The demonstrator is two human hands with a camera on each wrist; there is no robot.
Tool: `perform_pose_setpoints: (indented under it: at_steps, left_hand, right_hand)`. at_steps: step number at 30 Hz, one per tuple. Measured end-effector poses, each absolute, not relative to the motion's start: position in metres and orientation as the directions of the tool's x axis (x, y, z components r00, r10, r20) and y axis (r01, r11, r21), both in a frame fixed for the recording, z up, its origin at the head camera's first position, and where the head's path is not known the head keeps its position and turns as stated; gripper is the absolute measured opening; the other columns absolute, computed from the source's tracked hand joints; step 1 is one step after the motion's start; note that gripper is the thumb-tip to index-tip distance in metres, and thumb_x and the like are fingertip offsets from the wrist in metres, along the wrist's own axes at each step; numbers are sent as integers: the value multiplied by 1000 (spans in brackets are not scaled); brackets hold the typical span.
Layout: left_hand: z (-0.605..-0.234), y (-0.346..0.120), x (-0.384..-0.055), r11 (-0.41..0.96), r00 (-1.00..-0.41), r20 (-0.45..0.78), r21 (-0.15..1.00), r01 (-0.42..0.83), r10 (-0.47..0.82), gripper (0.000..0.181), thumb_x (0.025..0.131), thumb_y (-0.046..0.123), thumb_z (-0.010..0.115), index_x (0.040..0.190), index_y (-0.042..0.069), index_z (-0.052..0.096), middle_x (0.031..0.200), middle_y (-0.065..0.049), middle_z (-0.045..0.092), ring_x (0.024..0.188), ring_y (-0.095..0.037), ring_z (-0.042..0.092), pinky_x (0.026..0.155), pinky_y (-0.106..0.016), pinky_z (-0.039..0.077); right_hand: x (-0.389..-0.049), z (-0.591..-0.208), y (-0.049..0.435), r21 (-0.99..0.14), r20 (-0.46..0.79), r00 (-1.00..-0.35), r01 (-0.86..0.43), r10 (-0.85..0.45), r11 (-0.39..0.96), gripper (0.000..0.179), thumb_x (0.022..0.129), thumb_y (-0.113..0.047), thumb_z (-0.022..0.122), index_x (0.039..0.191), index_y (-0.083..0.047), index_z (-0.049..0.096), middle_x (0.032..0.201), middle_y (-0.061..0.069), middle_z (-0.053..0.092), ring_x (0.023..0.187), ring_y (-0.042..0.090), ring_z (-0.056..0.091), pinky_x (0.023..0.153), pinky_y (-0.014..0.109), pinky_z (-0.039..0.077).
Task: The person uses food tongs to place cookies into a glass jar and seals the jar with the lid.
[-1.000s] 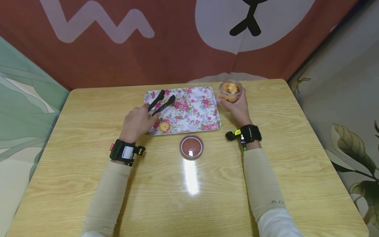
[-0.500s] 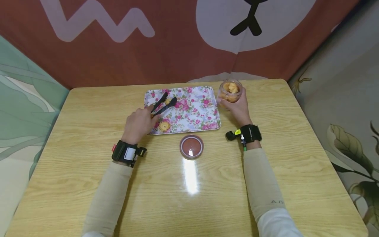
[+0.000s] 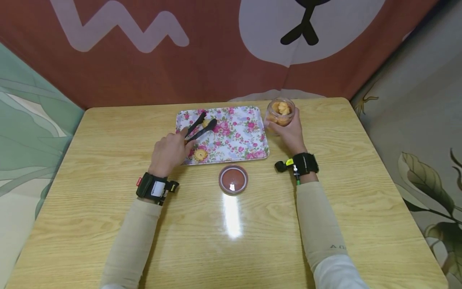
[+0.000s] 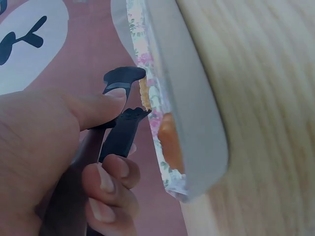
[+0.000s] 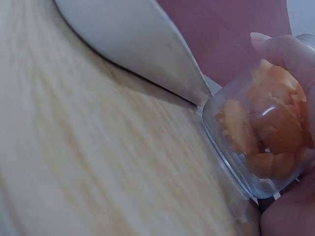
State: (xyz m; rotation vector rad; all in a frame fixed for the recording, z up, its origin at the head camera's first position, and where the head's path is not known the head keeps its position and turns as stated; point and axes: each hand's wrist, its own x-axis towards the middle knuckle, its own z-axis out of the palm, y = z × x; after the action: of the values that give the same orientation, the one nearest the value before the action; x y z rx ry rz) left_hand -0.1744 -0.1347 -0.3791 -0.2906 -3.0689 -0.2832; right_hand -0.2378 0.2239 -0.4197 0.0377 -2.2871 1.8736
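Note:
My left hand (image 3: pixel 169 151) holds black tongs (image 3: pixel 207 127) over the left part of a floral tray (image 3: pixel 242 136). The tongs' arms are spread, with a cookie (image 3: pixel 206 123) between their tips. Nearer the tray's front edge lies a second golden cookie (image 3: pixel 200 154). In the left wrist view, thumb and fingers grip the tongs (image 4: pixel 120 132) from both sides. At the tray's right, my right hand (image 3: pixel 291 130) is wrapped around a clear jar (image 3: pixel 271 116) of cookies. The right wrist view shows several cookies (image 5: pixel 275 123) through its wall, with the jar standing on the table.
A round reddish-brown lid (image 3: pixel 233 179) with a pale ring lies in front of the tray on the wooden table (image 3: pixel 267 233). Behind the table's far edge hangs a brown cloth (image 3: pixel 216 72) with white shapes.
My left hand and the tongs have shifted a little to the right, so the tips now stand around the far cookie. The right hand and jar have stayed in place.

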Motion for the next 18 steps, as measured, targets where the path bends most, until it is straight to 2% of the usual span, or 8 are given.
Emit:
perform_pose_setpoints:
  at_steps: [5,12,18]
  left_hand:
    - [-375,-129,-176,955,-968,131,176,237,216,56,92,42,57,134,5,48,63,-12,55,47,-24,49,34,-36,37]
    - [-361,-109,-178,931,-936,199,170,324,289,52,91,44,58,125,5,52,61,-8,55,46,-22,50,35,-38,40]
    - [-350,-85,-179,896,-898,246,169,411,365,54,92,45,57,128,5,53,58,-5,54,45,-19,50,35,-37,42]
  right_hand:
    - [-236,-418,224,-969,159,-982,-136,99,208,87,73,-20,82,140,-19,28,139,9,39,123,13,36,106,36,27]
    - [-238,-420,225,-969,177,-980,-156,96,192,89,70,-19,84,139,-18,28,137,10,40,121,13,38,104,36,30]
    - [-238,-420,224,-969,174,-980,-153,99,194,88,71,-19,83,139,-18,28,137,10,40,121,13,38,104,36,29]
